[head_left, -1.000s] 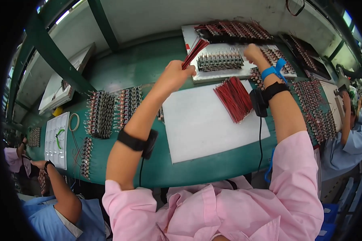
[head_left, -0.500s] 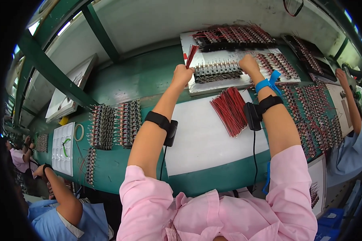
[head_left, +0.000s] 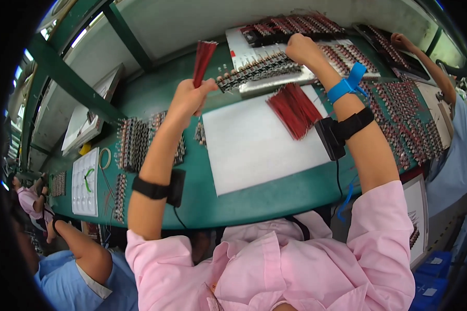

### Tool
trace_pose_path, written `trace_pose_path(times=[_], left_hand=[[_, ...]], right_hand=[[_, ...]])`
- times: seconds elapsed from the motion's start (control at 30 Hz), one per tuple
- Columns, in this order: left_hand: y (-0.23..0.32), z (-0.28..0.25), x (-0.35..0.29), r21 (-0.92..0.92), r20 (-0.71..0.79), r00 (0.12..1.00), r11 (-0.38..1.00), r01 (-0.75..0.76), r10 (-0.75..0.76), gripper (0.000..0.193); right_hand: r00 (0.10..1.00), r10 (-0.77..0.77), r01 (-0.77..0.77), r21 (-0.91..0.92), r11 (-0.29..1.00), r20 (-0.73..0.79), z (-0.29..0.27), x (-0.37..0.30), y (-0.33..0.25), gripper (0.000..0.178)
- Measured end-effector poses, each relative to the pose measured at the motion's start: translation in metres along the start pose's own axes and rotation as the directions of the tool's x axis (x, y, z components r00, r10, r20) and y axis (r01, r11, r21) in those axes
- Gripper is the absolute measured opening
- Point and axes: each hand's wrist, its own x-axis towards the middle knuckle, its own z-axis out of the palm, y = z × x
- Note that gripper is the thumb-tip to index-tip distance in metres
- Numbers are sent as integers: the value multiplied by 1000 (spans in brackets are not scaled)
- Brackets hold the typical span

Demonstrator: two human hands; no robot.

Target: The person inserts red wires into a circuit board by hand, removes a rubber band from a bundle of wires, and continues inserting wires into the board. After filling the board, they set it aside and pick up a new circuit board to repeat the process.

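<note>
Many red wires (head_left: 204,63) point up in the closed left hand (head_left: 188,99); right hand (head_left: 302,50) grips a slanting component strip (head_left: 257,70).

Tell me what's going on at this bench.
A person's left hand grips a bunch of red wires beside one end of a long row of small parts. The right hand is at the row's other end, its grip hidden. A pile of red wires lies on a white sheet on the green bench.
</note>
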Motion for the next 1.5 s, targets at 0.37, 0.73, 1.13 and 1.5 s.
trace_pose_path(times=[0.37,0.73,1.13,1.5], left_hand=[[-79,16,-163,-376,100,956,879,294,-277,26],[-97,91,-178,-713,311,913,570,409,-266,36],[-84,110,-162,-679,499,848,528,511,-179,40],[-58,-6,-80,134,160,987,990,-35,13,32]], right_hand=[[921,-285,287,36,957,266,75,-92,-68,18],[783,-450,422,166,891,429,101,-106,-68,19],[774,-556,489,271,829,304,98,-111,-68,20],[916,-401,360,409,839,17,-4,-248,-21,7]])
